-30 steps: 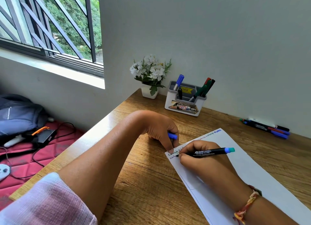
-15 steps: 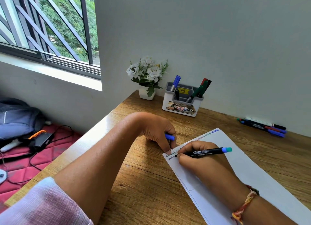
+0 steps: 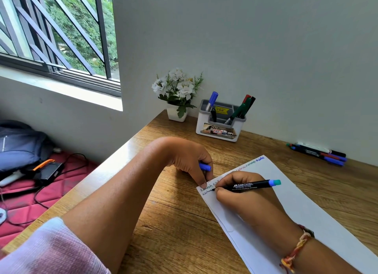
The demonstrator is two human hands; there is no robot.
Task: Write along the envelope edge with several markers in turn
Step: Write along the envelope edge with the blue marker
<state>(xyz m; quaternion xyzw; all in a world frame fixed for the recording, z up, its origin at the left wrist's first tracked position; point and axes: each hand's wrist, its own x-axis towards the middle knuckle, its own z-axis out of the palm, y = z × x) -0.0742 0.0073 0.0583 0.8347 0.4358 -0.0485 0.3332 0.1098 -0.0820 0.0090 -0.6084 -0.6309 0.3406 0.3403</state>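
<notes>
A long white envelope (image 3: 302, 204) lies slantwise on the wooden desk (image 3: 176, 228), with coloured handwriting along its far edge. My right hand (image 3: 237, 194) grips a black marker (image 3: 251, 186) with a blue-teal end, its tip touching the envelope near the left corner. My left hand (image 3: 190, 159) holds a blue marker cap (image 3: 205, 167) and presses a fingertip on the envelope's left corner.
A white pen holder (image 3: 219, 128) with several markers stands at the back by a small pot of white flowers (image 3: 177, 93). Several loose markers (image 3: 319, 154) lie by the wall at right. The desk's left edge drops to a red mat with a bag and cables.
The marker tip has crept slightly along the second written line near the envelope's left corner. Both hands stay in the same place; the view has shifted a little.
</notes>
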